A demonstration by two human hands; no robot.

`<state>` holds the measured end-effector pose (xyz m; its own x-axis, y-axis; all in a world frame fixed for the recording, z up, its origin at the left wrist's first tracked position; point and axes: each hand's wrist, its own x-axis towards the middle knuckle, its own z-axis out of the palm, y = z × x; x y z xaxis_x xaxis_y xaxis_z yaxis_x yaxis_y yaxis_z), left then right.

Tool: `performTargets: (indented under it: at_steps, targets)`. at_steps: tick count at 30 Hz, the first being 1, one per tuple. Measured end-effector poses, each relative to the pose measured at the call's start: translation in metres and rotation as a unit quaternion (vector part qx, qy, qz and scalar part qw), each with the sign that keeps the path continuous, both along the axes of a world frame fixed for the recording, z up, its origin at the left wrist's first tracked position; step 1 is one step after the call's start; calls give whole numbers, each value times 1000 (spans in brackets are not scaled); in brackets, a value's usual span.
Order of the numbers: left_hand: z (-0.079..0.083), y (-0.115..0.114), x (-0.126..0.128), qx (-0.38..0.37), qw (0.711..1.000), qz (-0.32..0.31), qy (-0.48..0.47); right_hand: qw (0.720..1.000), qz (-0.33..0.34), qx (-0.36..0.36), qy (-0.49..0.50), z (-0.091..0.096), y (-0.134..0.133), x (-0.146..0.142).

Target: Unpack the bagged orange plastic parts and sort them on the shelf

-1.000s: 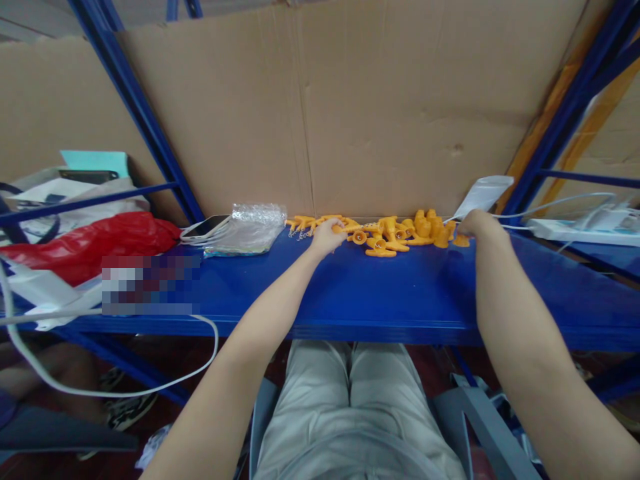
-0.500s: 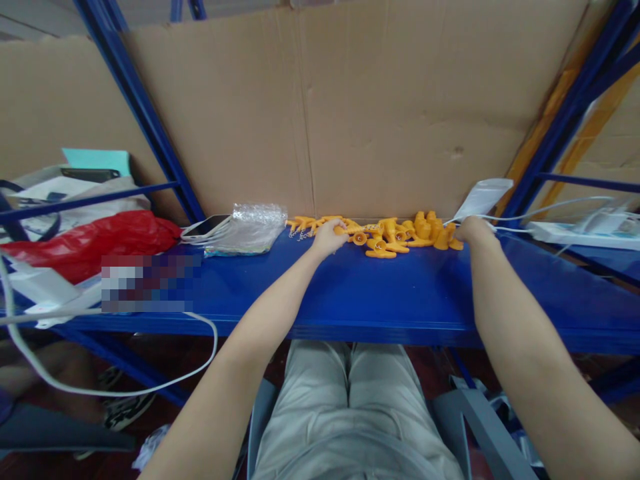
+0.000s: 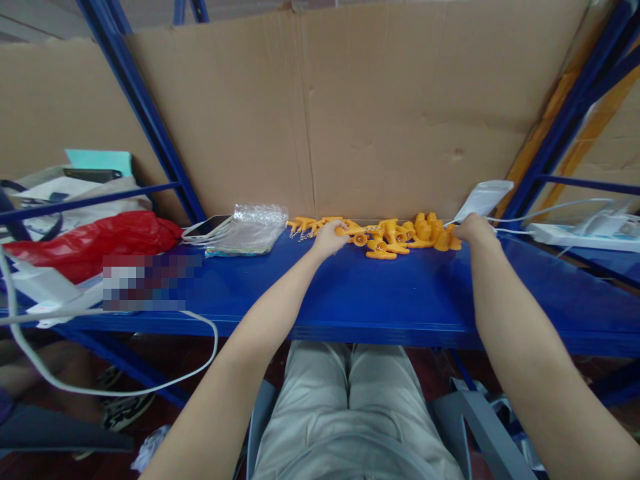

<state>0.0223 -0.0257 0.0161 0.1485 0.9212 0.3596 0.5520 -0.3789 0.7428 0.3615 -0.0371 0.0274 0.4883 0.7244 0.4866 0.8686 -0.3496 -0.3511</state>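
Along the back of the blue shelf (image 3: pixel 370 293) lies a row of small orange plastic figures (image 3: pixel 390 230), some with thin metal chains. My left hand (image 3: pixel 330 239) is closed at the left part of the row, with an orange figure (image 3: pixel 342 231) between its thumb and fingers. At the right end, my right hand (image 3: pixel 475 228) is bent inward against an orange figure (image 3: pixel 455 239), its fingers curled and partly hidden behind the hand. Several figures near the right hand stand upright close together. Those in the middle lie on their sides, with round open bases showing.
A clear plastic packet (image 3: pixel 250 230) and a phone (image 3: pixel 214 225) lie left of the figures. A white packet (image 3: pixel 484 199) leans at the back right near a power strip (image 3: pixel 585 237). A red bag (image 3: pixel 95 243) and white cable (image 3: pixel 150 392) are at left. Cardboard (image 3: pixel 370 107) stands behind.
My right hand has lifted very slightly, and the orange figure at its fingers has shifted a little with it. My left hand stays nearly in place.
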Motion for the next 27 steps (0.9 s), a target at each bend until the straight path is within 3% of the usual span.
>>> performTargets:
  at_steps: [1, 3, 6, 9, 14, 16, 21, 27]
  targets:
    - [-1, 1, 0, 13, 1000, 1, 9, 998, -49, -11, 42, 3, -2, -4]
    - [-3, 4, -1, 55, 998, 7, 40, 996, -42, 48, 60, 9, -3, -14]
    - [-7, 5, -3, 115, 986, 30, 114, 984, 74, 160, 1, 19, 0, -33]
    - [-9, 5, -4, 135, 974, 46, 176, 957, 204, 195, -68, 23, 5, -60]
    - [-7, 2, -4, 146, 965, 45, 212, 897, 410, 101, -132, 16, -1, -118]
    - [-6, 2, -3, 145, 964, 47, 216, 878, 457, 48, -135, 9, -4, -136]
    - [-5, 2, -3, 139, 970, 54, 194, 871, 462, -45, -158, -2, -4, -152]
    - [-6, 6, -5, 144, 977, 41, 149, 895, 429, -11, -122, -3, -9, -156]
